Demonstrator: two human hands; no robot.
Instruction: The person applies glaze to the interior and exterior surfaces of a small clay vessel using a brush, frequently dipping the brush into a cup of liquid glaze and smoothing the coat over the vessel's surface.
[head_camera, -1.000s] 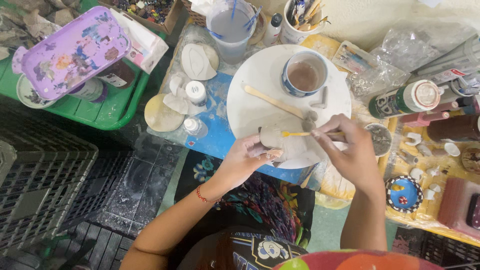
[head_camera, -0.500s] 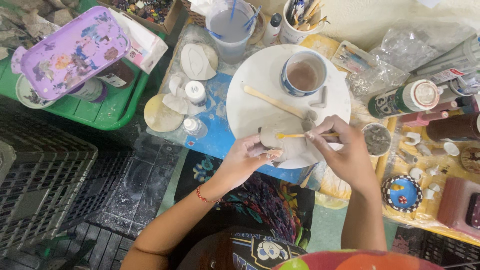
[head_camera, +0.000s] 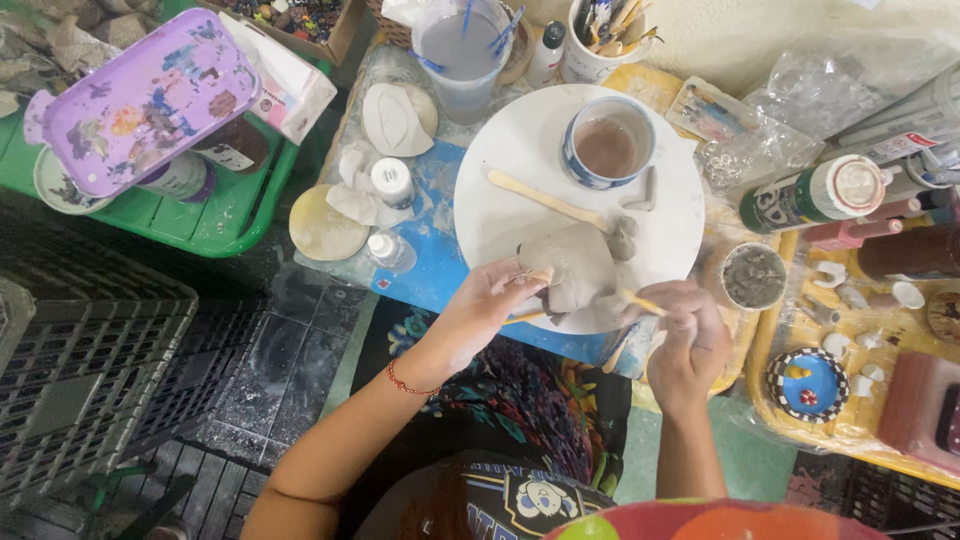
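A flat grey clay piece (head_camera: 575, 268) lies on the near part of a round white board (head_camera: 500, 180). My left hand (head_camera: 490, 305) pinches the clay's near left edge with its fingertips. My right hand (head_camera: 685, 335) is closed around a thin yellow-handled tool (head_camera: 640, 301) just off the clay's right edge, near the board's rim. A wooden modelling stick (head_camera: 545, 199) rests on the board above the clay, with small clay lumps (head_camera: 624, 236) beside it. A blue-rimmed cup of brownish slip (head_camera: 606, 145) stands on the board's far side.
A tub of cloudy water with brushes (head_camera: 462, 50) stands behind the board. A green tray (head_camera: 215, 215) with a purple paint-stained lid (head_camera: 140, 100) is at the left. Paint bottles (head_camera: 810, 193), a small pot (head_camera: 752, 276) and little white pieces fill the right. A black crate (head_camera: 80, 370) sits lower left.
My right hand has drawn back toward me and to the right, taking the yellow tool off the clay's top to its right edge. My left hand keeps its hold on the clay.
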